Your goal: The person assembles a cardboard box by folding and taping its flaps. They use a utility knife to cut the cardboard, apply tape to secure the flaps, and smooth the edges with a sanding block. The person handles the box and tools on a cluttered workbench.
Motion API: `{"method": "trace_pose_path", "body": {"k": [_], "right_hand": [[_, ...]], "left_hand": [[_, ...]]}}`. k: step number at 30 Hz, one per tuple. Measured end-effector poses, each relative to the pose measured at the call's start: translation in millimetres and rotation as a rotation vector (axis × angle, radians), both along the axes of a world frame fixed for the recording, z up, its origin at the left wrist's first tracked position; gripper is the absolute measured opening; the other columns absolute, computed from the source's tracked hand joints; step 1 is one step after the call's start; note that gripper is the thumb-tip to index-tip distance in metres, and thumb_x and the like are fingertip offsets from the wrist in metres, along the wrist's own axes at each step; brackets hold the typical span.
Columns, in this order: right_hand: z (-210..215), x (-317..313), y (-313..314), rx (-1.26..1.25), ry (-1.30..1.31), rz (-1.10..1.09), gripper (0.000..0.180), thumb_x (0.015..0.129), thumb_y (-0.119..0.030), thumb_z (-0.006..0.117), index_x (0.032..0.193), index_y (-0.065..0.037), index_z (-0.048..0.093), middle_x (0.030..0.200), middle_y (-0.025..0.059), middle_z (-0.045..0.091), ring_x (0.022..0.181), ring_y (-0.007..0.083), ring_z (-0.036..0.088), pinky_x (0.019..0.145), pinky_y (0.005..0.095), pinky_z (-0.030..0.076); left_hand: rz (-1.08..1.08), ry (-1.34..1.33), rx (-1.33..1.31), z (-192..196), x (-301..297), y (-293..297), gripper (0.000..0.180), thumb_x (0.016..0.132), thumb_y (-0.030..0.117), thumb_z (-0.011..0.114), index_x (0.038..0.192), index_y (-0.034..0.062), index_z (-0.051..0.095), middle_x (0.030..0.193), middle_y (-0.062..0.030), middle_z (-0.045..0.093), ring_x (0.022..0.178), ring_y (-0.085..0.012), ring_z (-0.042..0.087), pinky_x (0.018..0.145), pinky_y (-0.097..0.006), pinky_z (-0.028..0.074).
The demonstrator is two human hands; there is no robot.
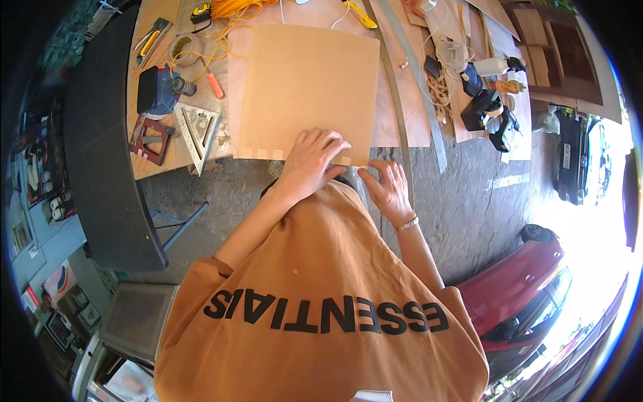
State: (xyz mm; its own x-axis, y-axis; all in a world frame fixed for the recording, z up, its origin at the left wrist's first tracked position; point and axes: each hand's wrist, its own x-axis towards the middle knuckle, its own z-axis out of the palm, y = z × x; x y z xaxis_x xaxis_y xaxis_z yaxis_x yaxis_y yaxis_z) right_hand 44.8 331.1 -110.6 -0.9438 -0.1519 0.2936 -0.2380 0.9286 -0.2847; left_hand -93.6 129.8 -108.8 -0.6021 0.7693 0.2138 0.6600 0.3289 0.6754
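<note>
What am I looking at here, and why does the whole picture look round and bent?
There is no machine here. A person wears a wide fisheye camera on the head, looking down at their own hands, so straight edges curve toward the rim. The orange shirt at the bottom is the person's own.

Both hands meet at the near edge of a flat tan board, which has small square notches cut along that edge. The left hand lies on the board's edge. The right hand, with a bracelet at the wrist, pinches something small and pale beside the board's corner; I cannot tell what it is.

The board rests on a wooden workbench. To its left lie a metal triangle square, an orange-handled tool and a yellow tape measure. A long metal ruler runs along the right. A red car is parked at lower right.
</note>
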Motion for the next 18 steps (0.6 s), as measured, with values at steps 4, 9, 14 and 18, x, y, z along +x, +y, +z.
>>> {"method": "trace_pose_path", "body": {"k": [4, 9, 14, 18], "right_hand": [[-7.7, 3.5, 2.5, 0.014, 0.057, 0.006, 0.028, 0.077, -0.001, 0.076, 0.102, -0.013, 0.074, 0.108, 0.0021, 0.062, 0.098, 0.0231, 0.061, 0.085, 0.0394, 0.051], [-16.2, 11.1, 0.4, 0.005, 0.091, -0.014, 0.027, 0.076, 0.000, 0.074, 0.100, -0.012, 0.074, 0.105, 0.0008, 0.063, 0.099, 0.0227, 0.061, 0.085, 0.0388, 0.051], [-20.7, 16.9, 2.1, 0.010, 0.109, -0.035, 0.029, 0.077, -0.005, 0.067, 0.104, -0.011, 0.072, 0.108, 0.0017, 0.062, 0.100, 0.0233, 0.060, 0.086, 0.0397, 0.051], [-19.9, 22.7, 2.2, -0.021, 0.126, -0.062, 0.028, 0.075, -0.003, 0.070, 0.101, -0.011, 0.072, 0.110, 0.0020, 0.064, 0.100, 0.0246, 0.061, 0.084, 0.0405, 0.052]], "left_hand": [[0.009, 0.032, -0.020, -3.3, 0.0, 1.1, 0.050, 0.076, 0.017, 0.086, 0.120, 0.0127, 0.064, 0.119, -0.0032, 0.061, 0.114, -0.0250, 0.057, 0.098, -0.040, 0.042], [0.010, 0.030, -0.016, -5.9, -0.1, 0.0, 0.047, 0.078, 0.022, 0.085, 0.120, 0.0157, 0.065, 0.117, -0.0030, 0.062, 0.113, -0.0264, 0.058, 0.096, -0.042, 0.043], [0.020, 0.035, -0.022, -6.4, -0.2, 0.7, 0.047, 0.078, 0.022, 0.085, 0.120, 0.0157, 0.066, 0.117, -0.0027, 0.062, 0.113, -0.0263, 0.058, 0.096, -0.041, 0.043], [0.032, 0.058, -0.012, -5.2, 1.4, 1.1, 0.049, 0.074, 0.017, 0.087, 0.118, 0.0140, 0.065, 0.117, -0.0022, 0.061, 0.111, -0.0256, 0.058, 0.096, -0.041, 0.044]]}}
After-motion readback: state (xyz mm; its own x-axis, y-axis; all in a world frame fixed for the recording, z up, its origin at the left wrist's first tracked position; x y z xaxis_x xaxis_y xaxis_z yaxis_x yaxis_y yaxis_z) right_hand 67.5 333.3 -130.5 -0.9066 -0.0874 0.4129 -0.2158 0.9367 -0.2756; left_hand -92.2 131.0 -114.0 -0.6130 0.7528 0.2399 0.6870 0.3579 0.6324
